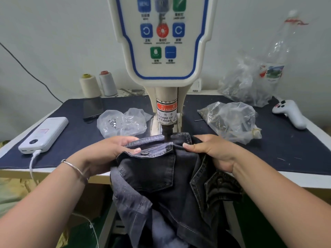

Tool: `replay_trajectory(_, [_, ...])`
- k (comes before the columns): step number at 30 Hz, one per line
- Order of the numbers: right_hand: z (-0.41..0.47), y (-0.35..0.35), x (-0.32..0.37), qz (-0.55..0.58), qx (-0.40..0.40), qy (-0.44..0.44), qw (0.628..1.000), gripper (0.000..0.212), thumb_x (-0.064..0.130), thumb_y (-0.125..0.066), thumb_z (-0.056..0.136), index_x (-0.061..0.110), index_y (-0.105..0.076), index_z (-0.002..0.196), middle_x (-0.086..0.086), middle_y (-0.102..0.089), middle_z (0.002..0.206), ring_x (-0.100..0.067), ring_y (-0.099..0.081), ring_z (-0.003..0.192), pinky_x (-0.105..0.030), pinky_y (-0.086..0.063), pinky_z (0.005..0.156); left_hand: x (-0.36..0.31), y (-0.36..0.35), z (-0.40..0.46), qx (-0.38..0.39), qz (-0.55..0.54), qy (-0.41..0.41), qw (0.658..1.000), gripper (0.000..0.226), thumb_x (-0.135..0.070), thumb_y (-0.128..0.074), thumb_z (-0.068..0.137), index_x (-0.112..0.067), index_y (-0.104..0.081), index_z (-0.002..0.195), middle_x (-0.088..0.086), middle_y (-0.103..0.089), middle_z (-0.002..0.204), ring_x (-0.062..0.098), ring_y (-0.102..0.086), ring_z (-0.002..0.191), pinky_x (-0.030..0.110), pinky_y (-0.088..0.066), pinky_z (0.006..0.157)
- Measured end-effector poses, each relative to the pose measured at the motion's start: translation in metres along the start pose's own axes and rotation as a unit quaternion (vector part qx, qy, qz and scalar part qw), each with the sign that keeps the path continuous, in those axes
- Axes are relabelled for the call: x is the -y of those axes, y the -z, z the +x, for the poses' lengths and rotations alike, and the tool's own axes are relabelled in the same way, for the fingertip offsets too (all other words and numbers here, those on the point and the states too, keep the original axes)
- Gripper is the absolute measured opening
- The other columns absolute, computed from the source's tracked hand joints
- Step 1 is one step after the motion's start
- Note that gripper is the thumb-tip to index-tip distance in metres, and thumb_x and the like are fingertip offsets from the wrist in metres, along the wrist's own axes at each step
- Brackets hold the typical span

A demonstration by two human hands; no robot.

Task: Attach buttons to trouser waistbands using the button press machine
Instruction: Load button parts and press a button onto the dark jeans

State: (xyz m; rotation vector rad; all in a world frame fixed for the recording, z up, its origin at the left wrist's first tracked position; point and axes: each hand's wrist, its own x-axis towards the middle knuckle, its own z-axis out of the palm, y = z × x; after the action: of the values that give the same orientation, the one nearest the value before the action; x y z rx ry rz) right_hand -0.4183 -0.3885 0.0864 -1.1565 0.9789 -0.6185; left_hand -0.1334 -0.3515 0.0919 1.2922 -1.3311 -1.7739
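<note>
Dark grey denim trousers [161, 178] hang over the table's front edge, their waistband [154, 140] lying under the dark punch [167, 132] of the white button press machine [165, 51]. A metal button [144, 153] sits on the pocket flap just below the waistband. My left hand [109, 151] grips the fabric on the left, thumb beside that button. My right hand [209, 151] holds the bunched cloth on the right, thumb on top.
A clear bag of silver buttons [121, 122] lies left of the punch, and more plastic bags [232, 120] lie on the right. A power bank [44, 135], a phone [93, 108], two thread cones [98, 85] and a white controller [290, 112] sit on the navy table mat [75, 140].
</note>
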Motion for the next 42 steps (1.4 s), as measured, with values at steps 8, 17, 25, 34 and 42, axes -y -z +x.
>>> replay_trajectory(8, [0.002,-0.024,-0.02,-0.059,-0.1,0.079,0.99,0.066,0.05,-0.064,0.086,-0.015,-0.061,0.099,-0.024,-0.07,0.093,-0.029,-0.065,0.085,-0.044,-0.051,0.085,0.024,-0.023,-0.005,-0.216,0.144,-0.098,0.961,0.083,-0.076,-0.069,0.068,0.005,-0.061,0.085,0.011,-0.064,0.074,0.019,-0.055,0.069,0.036,-0.04,0.073])
replay_trajectory(17, [0.006,-0.031,-0.023,-0.22,-0.254,0.143,0.931,0.053,0.04,-0.055,0.096,0.017,-0.028,0.057,0.01,-0.027,0.048,-0.007,-0.027,0.047,-0.023,-0.022,0.045,0.024,-0.031,0.008,-0.275,0.196,-0.154,0.928,0.062,-0.061,-0.066,0.083,0.0,-0.061,0.076,0.003,-0.061,0.065,0.013,-0.054,0.061,0.033,-0.042,0.065])
replay_trajectory(25, [0.005,-0.036,-0.028,-0.381,-0.322,0.148,0.854,0.049,0.044,-0.049,0.097,0.017,-0.029,0.062,0.003,-0.038,0.058,-0.015,-0.037,0.055,-0.033,-0.02,0.048,0.03,-0.031,0.015,-0.288,0.186,-0.143,0.928,0.056,-0.047,-0.067,0.091,0.006,-0.059,0.078,0.008,-0.057,0.066,0.017,-0.05,0.064,0.035,-0.04,0.068])
replay_trajectory(34, [0.012,-0.028,-0.021,-0.314,-0.252,0.105,0.909,0.048,0.042,-0.049,0.098,0.016,-0.032,0.062,0.002,-0.035,0.057,-0.017,-0.036,0.057,-0.034,-0.026,0.056,0.024,-0.031,0.018,-0.292,0.141,-0.113,0.939,0.042,-0.042,-0.07,0.089,0.0,-0.071,0.08,0.012,-0.072,0.073,0.016,-0.061,0.065,0.029,-0.046,0.065])
replay_trajectory(42, [0.008,-0.023,-0.017,-0.127,-0.192,0.096,0.968,0.043,0.043,-0.054,0.096,0.005,-0.052,0.075,-0.004,-0.045,0.082,-0.019,-0.041,0.075,-0.034,-0.029,0.071,0.017,-0.036,0.014,-0.263,0.062,-0.084,0.959,0.048,-0.042,-0.07,0.088,0.006,-0.071,0.094,0.022,-0.075,0.091,0.022,-0.069,0.07,0.028,-0.054,0.067])
